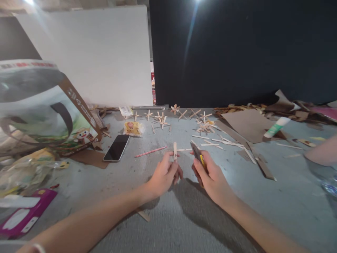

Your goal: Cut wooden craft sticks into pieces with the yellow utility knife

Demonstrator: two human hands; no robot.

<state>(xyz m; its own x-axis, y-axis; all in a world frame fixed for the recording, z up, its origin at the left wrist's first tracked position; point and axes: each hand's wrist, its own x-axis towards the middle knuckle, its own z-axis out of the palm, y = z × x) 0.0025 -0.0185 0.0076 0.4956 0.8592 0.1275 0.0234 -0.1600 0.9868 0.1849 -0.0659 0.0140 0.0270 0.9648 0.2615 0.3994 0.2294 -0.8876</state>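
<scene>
My left hand (166, 171) pinches a short wooden craft stick (175, 149) upright between thumb and fingers. Facing it, my right hand (209, 174) is closed around a utility knife (198, 154) with a dark body and a yellow part, its tip pointing up and away from me. Both hands hover over the grey table, a small gap between them. Just beyond them lies another thin stick (184, 150) on the table. A pink striped pencil-like rod (150, 151) lies left of my left hand.
Loose sticks (210, 144) and star-shaped stick pieces (161, 117) lie further back. At left are a phone (116, 148), a printed bag (76, 116) and a purple object (28, 211). Cardboard (249, 124) and a glue stick (277, 127) lie right, near another person's arm (322, 151).
</scene>
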